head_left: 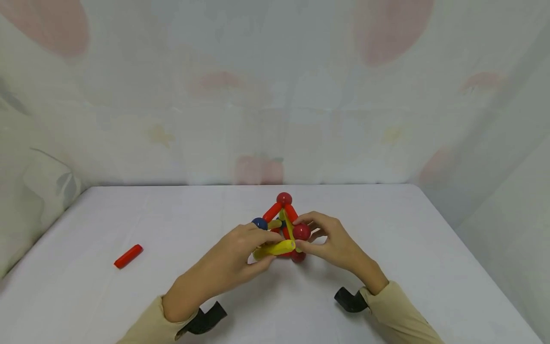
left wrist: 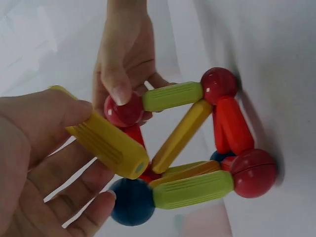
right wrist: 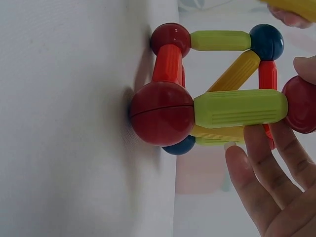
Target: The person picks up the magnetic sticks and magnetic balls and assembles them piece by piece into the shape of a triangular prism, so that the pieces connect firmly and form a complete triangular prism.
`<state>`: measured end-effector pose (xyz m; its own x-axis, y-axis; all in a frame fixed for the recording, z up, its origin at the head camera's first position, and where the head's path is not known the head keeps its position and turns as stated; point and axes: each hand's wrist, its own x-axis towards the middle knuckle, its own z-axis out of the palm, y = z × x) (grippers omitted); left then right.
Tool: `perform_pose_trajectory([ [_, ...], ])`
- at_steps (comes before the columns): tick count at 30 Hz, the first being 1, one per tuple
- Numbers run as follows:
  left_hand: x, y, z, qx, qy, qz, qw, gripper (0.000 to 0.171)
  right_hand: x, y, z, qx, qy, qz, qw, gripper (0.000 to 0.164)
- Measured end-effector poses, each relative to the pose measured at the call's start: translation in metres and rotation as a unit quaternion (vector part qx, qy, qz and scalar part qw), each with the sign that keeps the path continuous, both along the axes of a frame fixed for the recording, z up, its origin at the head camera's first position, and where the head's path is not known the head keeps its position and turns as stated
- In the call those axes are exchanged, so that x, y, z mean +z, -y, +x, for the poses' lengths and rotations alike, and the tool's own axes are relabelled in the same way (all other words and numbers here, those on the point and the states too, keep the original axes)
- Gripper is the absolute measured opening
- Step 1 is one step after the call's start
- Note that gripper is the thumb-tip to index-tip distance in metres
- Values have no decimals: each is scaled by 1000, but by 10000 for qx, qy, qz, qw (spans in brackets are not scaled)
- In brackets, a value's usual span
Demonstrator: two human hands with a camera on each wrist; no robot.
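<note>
A frame of coloured magnetic rods and balls stands on the table in front of me, with a red ball [head_left: 284, 198] at its far top. My left hand [head_left: 232, 253] pinches a yellow rod [left wrist: 106, 143] between thumb and fingers. The rod's near end overlaps the blue ball [left wrist: 132, 201] in the left wrist view, and a fingertip lies right at that ball. My right hand [head_left: 337, 246] holds an upper red ball [right wrist: 302, 103], with fingers along the light green rod [right wrist: 240, 108] below it. Red rods join the lower balls; a yellow rod [left wrist: 181, 136] runs diagonally across one side.
A loose red rod [head_left: 128, 256] lies on the white table [head_left: 77, 296] to the left. Black curved pieces [head_left: 208, 319] show at both wrists beside the sleeves. A pale patterned cloth [head_left: 266, 95] hangs behind the table.
</note>
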<state>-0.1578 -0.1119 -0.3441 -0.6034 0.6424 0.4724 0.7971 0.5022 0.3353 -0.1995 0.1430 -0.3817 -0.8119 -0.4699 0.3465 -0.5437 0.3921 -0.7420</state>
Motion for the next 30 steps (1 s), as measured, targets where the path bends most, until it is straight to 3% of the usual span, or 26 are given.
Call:
perform_pose_trajectory([
  [7,-13,-9,0,187,151,185,9995,36,1,0,2,-23,79,-1,10000,38],
  [18,-38,-20,-2,985,-856,-12,9914,38,0,2,2,30,79,-57,9999,37],
  [30,-52,-18,-6,1161,-1202,50,9859,36,-1,5,1,55,97,-56,9999,37],
])
